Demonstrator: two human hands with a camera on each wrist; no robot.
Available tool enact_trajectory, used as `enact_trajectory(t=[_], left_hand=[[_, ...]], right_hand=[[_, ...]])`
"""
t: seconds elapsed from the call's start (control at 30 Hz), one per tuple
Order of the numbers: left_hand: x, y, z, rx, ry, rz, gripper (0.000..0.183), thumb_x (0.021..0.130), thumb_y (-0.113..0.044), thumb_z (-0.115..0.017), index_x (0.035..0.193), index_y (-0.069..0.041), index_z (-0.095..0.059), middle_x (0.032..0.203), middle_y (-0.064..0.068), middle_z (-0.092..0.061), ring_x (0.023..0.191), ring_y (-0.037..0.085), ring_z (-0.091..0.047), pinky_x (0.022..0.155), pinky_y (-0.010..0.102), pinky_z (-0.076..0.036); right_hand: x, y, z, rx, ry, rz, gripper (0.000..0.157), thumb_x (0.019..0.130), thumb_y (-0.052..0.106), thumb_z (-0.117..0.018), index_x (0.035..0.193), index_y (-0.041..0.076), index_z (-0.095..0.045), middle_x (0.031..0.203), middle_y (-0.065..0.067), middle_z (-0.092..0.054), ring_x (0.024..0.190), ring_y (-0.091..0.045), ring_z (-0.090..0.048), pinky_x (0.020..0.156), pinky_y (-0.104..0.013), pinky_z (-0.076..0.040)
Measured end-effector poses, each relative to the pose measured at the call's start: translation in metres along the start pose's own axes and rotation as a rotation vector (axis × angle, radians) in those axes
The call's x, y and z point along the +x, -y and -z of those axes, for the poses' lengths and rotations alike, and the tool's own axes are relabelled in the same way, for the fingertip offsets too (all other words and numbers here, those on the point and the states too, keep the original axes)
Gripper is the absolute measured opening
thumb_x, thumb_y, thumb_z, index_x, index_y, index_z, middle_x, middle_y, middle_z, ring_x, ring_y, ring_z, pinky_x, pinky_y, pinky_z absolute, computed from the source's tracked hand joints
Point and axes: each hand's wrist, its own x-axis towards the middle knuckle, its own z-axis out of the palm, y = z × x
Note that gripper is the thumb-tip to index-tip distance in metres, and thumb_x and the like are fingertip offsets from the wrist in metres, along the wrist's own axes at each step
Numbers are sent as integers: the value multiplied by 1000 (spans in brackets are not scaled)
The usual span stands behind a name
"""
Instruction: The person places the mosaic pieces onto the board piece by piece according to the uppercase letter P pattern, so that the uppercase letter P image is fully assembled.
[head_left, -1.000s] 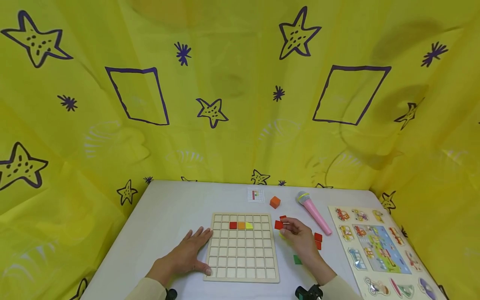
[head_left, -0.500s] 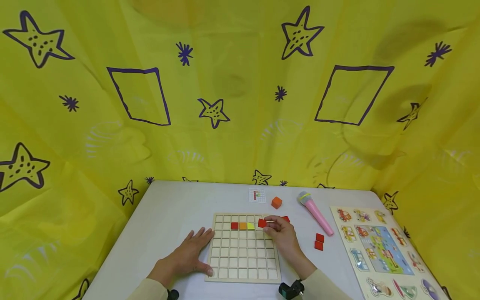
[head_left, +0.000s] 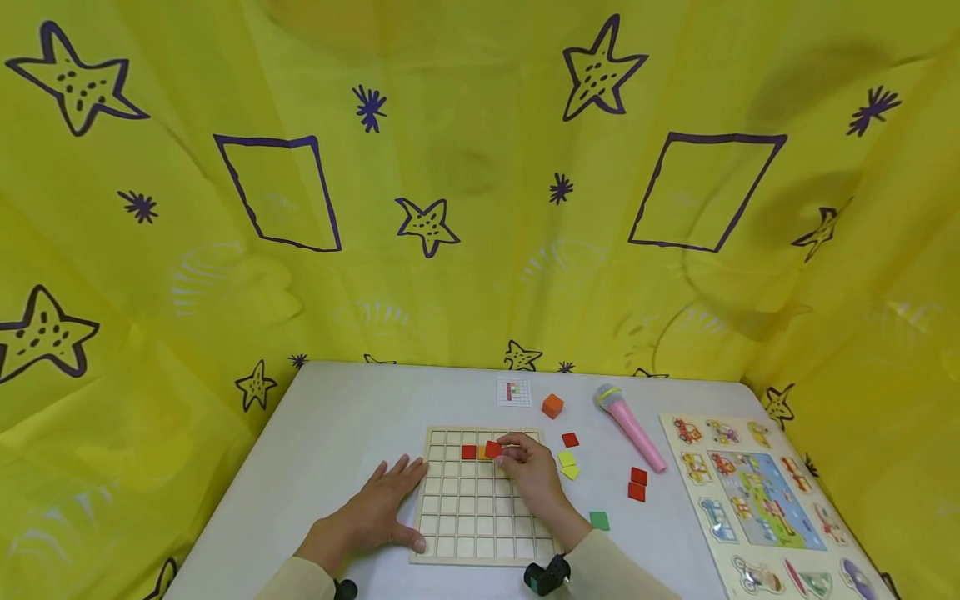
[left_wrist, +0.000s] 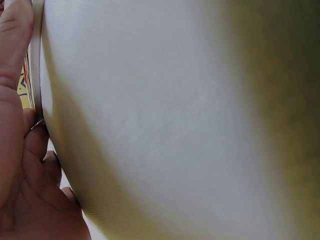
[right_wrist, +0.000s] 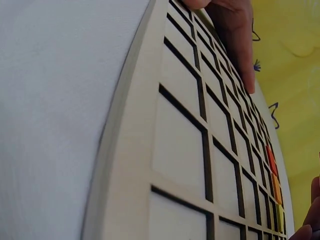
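Observation:
A wooden grid board [head_left: 480, 557] with square cells lies on the white table. In its second row from the back sit a red tile [head_left: 468, 452], an orange tile [head_left: 482, 452] partly covered, and a yellow tile [right_wrist: 281, 218] that shows in the right wrist view. My right hand [head_left: 534, 477] pinches another red tile [head_left: 492, 449] between thumb and fingers, over that row; it overlaps the orange tile and hides the yellow one in the head view. My left hand [head_left: 375, 508] lies with spread fingers against the board's left edge, thumb at the near left corner.
Right of the board lie a red tile [head_left: 570, 439], yellow pieces [head_left: 567, 459], a green tile [head_left: 599, 521] and two red tiles [head_left: 637, 483]. Behind are a pattern card [head_left: 513, 392], an orange cube [head_left: 552, 406] and a pink microphone [head_left: 633, 429]. A picture puzzle [head_left: 750, 492] fills the right side.
My right hand has carried the red tile leftward from beside the board to over the filled row. The loose yellow and green pieces are uncovered again. The left hand stays in place.

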Motion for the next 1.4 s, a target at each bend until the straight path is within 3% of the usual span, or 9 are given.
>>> enact_trajectory(t=[0.4,0.8,1.4], left_hand=[[1,1,0,3,0,-16,126,65,-61,-90,165,-8,-34,173,12,-31,163,39,-18,132,63,-6],[2,4,0,20,4,-22,126,67,-60,-90,165,-7,-34,173,13,-32,163,40,-18,132,64,-7],[2,2,0,16,13,-4,126,67,-61,-90,165,-8,-33,173,12,-31,163,40,-18,132,64,-8]], right_hand=[[-1,-6,-25,-162,23,67,21,93,1,-77,112,8,-75,92,-4,-72,82,-12,-61,68,-18,-53],[-1,-7,-37,-344,2,109,21,89,2,-79,108,10,-76,89,2,-70,82,-12,-60,69,-22,-50],[-5,-3,-42,-448,-1,160,19,86,0,-80,101,10,-78,86,4,-69,81,-11,-56,70,-25,-47]])
